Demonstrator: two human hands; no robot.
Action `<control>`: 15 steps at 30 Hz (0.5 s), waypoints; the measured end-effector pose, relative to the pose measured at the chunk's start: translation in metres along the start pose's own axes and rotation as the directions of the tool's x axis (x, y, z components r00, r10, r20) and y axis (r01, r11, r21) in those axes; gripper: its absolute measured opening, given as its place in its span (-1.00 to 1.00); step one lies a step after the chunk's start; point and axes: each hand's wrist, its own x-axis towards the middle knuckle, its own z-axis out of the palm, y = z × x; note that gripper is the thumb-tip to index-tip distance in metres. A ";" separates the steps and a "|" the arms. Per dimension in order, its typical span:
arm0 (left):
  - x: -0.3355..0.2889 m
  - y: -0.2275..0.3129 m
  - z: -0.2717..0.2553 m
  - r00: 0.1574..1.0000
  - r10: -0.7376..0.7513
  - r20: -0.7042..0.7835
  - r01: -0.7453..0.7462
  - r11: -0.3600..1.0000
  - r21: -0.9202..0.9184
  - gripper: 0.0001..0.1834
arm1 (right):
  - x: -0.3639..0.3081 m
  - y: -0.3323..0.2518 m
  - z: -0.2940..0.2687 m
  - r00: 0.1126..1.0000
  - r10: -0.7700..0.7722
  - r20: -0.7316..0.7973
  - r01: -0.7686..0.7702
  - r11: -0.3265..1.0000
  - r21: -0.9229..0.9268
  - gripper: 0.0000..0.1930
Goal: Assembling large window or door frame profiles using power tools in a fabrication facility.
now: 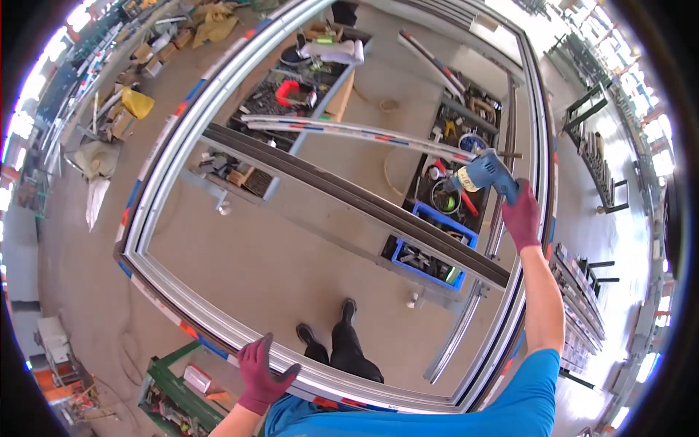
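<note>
A large rectangular silver aluminium frame (191, 302) with coloured tape along its outer edges lies in front of me. My left hand (263, 373), in a maroon glove, rests at its near rail with the thumb spread from the fingers and nothing held. At the right rail, my right hand (521, 217), gloved alike, grips the handle of a blue power drill (482, 173). The drill points left, over a parts tray inside the frame opening. A dark crossbar (357, 205) spans the opening. Beyond it, a long taped profile strip (349, 130) reaches toward the drill.
Below the frame, a tool tray (251, 109) and a blue bin (429, 268) hold small parts. A red-handled tool (290, 93) lies in the left tray. A green cart (175, 371) stands by my left hand. Metal racks (593, 109) and stacked profiles (579, 302) stand to the right.
</note>
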 end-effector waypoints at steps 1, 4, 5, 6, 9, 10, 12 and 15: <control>0.000 0.006 -0.005 0.999 0.010 -0.030 -0.010 1.000 -0.001 -0.01 | -0.008 -0.031 -0.031 0.997 0.059 -0.043 -0.054 0.992 0.114 -0.57; 0.041 0.033 -0.018 0.980 0.126 -0.155 -0.149 0.978 -0.145 0.06 | -0.048 -0.123 -0.100 0.980 0.094 -0.174 -0.026 0.933 0.359 -0.56; 0.053 0.043 -0.025 0.959 0.176 -0.222 -0.209 0.968 -0.135 0.09 | -0.067 -0.160 -0.123 0.988 0.098 -0.116 -0.034 0.886 0.463 -0.52; 0.065 0.054 -0.035 0.955 0.177 -0.238 -0.214 0.967 -0.140 0.09 | -0.088 -0.187 -0.129 0.992 0.045 -0.118 0.025 0.848 0.530 -0.52; 0.079 0.059 -0.065 0.866 0.228 -0.445 -0.253 0.967 0.004 0.10 | -0.162 -0.272 -0.137 0.999 -0.052 -0.001 0.040 0.773 0.634 -0.47; 0.073 0.049 -0.074 0.858 0.211 -0.468 -0.245 0.970 -0.012 0.09 | -0.187 -0.299 -0.138 0.990 -0.108 0.086 0.032 0.786 0.617 -0.47; 0.057 0.013 -0.084 0.841 0.206 -0.501 -0.228 0.974 0.017 -0.01 | -0.232 -0.343 -0.128 0.978 -0.135 0.156 -0.039 0.620 0.783 -0.45; 0.007 -0.058 -0.080 0.877 0.163 -0.453 -0.170 0.985 0.027 -0.24 | -0.237 -0.370 -0.112 0.863 -0.451 0.226 0.025 0.486 0.874 -0.34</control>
